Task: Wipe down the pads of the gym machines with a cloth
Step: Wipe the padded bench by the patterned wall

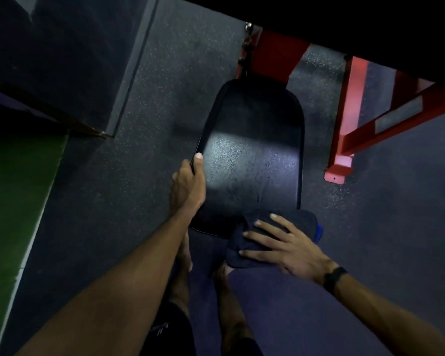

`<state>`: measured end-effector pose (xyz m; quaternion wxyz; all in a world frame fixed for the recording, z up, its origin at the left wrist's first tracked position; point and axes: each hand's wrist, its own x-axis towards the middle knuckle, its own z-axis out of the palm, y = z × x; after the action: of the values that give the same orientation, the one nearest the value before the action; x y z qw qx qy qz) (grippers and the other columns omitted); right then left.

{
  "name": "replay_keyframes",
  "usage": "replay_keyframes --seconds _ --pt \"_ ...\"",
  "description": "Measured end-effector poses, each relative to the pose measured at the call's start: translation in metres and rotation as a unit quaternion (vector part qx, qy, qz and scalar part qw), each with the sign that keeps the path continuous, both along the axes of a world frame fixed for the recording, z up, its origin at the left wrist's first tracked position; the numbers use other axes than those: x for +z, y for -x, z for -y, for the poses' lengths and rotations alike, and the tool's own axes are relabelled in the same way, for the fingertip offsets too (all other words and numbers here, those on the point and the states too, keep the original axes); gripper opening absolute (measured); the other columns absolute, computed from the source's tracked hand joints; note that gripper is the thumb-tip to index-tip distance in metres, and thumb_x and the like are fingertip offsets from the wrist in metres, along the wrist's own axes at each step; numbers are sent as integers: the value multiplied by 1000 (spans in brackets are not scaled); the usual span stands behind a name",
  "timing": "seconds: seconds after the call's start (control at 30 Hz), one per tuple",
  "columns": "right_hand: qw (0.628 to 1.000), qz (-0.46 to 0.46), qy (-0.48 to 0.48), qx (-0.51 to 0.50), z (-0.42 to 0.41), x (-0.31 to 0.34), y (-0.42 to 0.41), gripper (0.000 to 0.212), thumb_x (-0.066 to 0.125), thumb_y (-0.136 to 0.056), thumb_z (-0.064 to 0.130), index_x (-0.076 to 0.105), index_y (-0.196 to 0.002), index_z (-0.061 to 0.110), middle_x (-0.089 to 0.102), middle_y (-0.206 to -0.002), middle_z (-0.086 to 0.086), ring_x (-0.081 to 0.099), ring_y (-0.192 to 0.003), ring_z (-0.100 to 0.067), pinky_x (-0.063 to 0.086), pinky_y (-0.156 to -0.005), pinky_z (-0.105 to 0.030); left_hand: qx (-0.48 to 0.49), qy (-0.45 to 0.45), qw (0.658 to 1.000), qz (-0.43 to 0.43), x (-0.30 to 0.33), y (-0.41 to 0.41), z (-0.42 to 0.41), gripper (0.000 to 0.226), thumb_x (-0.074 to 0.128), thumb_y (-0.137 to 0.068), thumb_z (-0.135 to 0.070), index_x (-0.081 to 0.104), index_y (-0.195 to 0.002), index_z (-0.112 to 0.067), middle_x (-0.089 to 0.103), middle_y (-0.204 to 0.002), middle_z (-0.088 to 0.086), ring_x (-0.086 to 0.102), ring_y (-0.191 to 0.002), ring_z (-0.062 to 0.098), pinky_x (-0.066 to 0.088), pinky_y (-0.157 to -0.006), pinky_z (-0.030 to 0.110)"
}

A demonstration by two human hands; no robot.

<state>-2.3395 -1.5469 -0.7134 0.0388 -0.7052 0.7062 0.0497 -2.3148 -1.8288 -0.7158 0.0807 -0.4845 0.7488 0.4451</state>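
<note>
Cloth [272, 240] at pad's [252, 155] near edge

Bare pad [252, 150] ahead, red frame [344, 119] crowding its right

The top of the red frame [275, 52] was lost in black shadow at the upper edge. The cloth [275, 237] covered the pad's [252, 150] near right corner, and something blue [319, 232] peeked from behind it, too little to identify. The left hand's [188, 183] fingers were hidden under the pad's left edge; only the thumb showed. White markings on the shorts [165, 330] were unreadable.
</note>
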Motion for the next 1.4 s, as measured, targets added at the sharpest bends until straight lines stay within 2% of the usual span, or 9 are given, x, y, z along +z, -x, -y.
replay_keyframes --seconds 0.13,0.27,0.43,0.57,0.77,0.93,1.13,1.23,1.4 --pt "995 34 69 -62 37 -9 -21 57 56 -95 35 42 -150 39 27 -162 0 26 -150 -29 17 -122 -51 -8 48 999 4 2 2 -5 62 21 -105 -56 59 -119 -10 62 -108 17 56 -96 31 36 -78 39" --pt "987 78 56 -130 67 2 -13 81 66 -80 58 36 -152 35 28 -161 -5 29 -146 -32 28 -114 -56 17 49 999 -4 1 -1 -5 62 20 -106 -53 61 -124 -10 63 -116 21 56 -111 40 36 -83 39" --pt "868 122 121 -466 110 2 90 55 51 -94 57 53 -142 31 38 -154 -11 32 -140 -37 30 -110 -50 33 73 997 -6 3 5 -8 61 21 -107 -49 64 -105 -6 54 -77 -1 58 -85 28 39 -75 39" --pt "818 88 86 -561 152 -7 194 60 43 -97 62 48 -146 29 37 -154 -14 30 -141 -37 31 -110 -51 32 83 996 -1 4 8 -8 55 22 -107 -49 53 -76 -14 51 -70 -2 53 -71 20 41 -73 41" --pt "870 145 91 -462 130 7 56 65 60 -87 41 44 -149 32 33 -158 -11 29 -141 -36 27 -112 -53 32 82 996 -3 2 4 -8 64 22 -107 -50 64 -98 -3 60 -86 13 60 -89 37 46 -80 48" --pt "915 165 37 -365 47 23 -27 78 70 -73 41 45 -147 37 38 -154 -3 41 -131 -29 32 -104 -46 28 73 997 4 8 6 -10 55 22 -106 -49 55 -84 -11 52 -80 3 58 -93 32 47 -89 52" --pt "786 122 126 -593 88 -1 142 54 51 -94 46 51 -144 25 42 -145 -21 39 -129 -42 34 -101 -49 38 85 996 -3 6 8 -9 53 25 -107 -46 41 -64 -20 49 -67 -2 54 -73 23 48 -81 50" --pt "760 81 82 -640 148 -5 200 54 46 -98 50 45 -147 25 41 -144 -20 35 -132 -40 30 -103 -50 31 90 995 -4 4 7 -8 51 24 -106 -49 40 -64 -25 49 -69 -3 59 -83 28 49 -87 54" --pt "855 102 75 -503 171 6 108 65 59 -91 42 39 -151 27 32 -157 -18 32 -138 -39 27 -108 -55 28 90 996 1 5 7 -9 51 24 -107 -46 46 -72 -16 48 -71 -1 53 -85 26 40 -79 44"
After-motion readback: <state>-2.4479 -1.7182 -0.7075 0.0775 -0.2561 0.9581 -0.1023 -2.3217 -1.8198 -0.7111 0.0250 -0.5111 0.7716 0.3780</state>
